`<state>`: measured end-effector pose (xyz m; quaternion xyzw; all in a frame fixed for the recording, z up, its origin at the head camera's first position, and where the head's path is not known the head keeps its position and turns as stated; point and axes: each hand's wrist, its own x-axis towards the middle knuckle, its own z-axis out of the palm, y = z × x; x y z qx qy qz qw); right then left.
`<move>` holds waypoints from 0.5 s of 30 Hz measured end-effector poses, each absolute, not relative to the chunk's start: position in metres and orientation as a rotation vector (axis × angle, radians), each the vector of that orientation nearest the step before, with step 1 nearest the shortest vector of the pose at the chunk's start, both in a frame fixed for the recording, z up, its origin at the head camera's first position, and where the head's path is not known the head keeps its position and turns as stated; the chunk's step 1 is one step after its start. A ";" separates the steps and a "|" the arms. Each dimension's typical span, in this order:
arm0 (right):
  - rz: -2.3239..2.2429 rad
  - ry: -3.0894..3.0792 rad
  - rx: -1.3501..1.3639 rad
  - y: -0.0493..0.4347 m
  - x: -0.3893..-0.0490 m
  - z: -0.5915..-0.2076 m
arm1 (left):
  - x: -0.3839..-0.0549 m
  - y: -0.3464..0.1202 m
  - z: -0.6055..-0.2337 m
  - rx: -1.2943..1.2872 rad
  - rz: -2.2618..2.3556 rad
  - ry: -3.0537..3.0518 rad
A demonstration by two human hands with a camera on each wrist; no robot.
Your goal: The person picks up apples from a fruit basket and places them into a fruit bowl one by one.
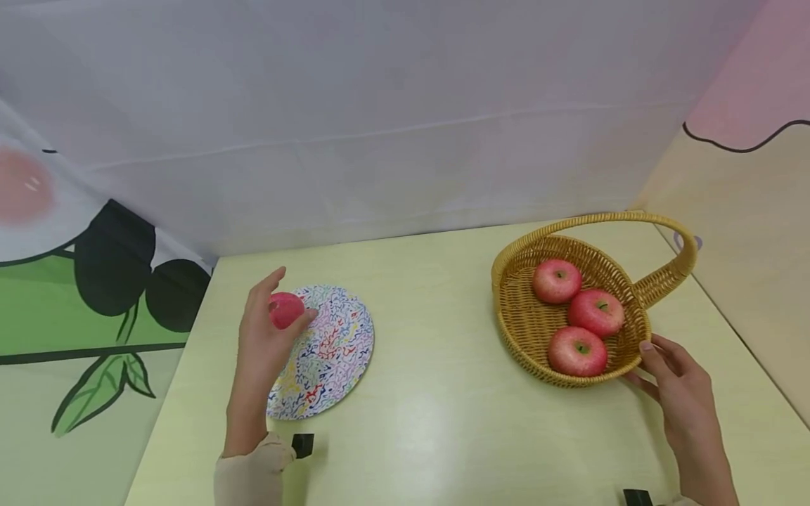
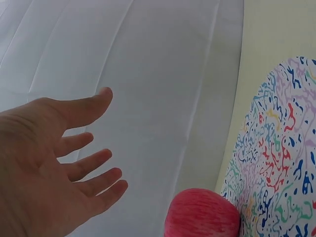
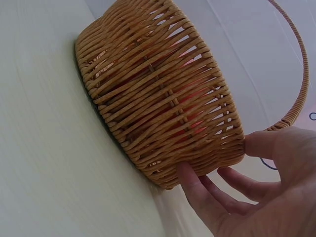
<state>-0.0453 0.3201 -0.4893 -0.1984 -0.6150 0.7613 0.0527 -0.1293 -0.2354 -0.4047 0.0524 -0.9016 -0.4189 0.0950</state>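
On the pale table (image 1: 430, 337), to the left: single red apple (image 1: 287, 310) at upper-left rim of plate (image 1: 338, 351), printed all over with multicoloured squiggles. Left hand (image 1: 262, 334) close by, fingers and thumb spread, gripping nothing, apart from the fruit in left wrist view. To the right: wicker basket (image 1: 526, 330) with three apples (image 1: 596, 312) inside. Right hand (image 1: 686, 386) gripping basket's near right rim, thumb on rim, fingers curled against outer side.

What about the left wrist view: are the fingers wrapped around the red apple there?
No, a visible gap separates the left hand's fingers from the red apple.
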 end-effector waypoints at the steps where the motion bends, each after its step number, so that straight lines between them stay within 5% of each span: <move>1: 2.315 -1.872 -0.606 0.320 -0.045 -0.489 | -0.129 -0.234 -0.404 0.107 -1.237 -2.688; 15: 2.303 -1.877 -0.632 0.320 -0.046 -0.491 | -0.137 -0.208 -0.411 -0.386 -1.350 -2.755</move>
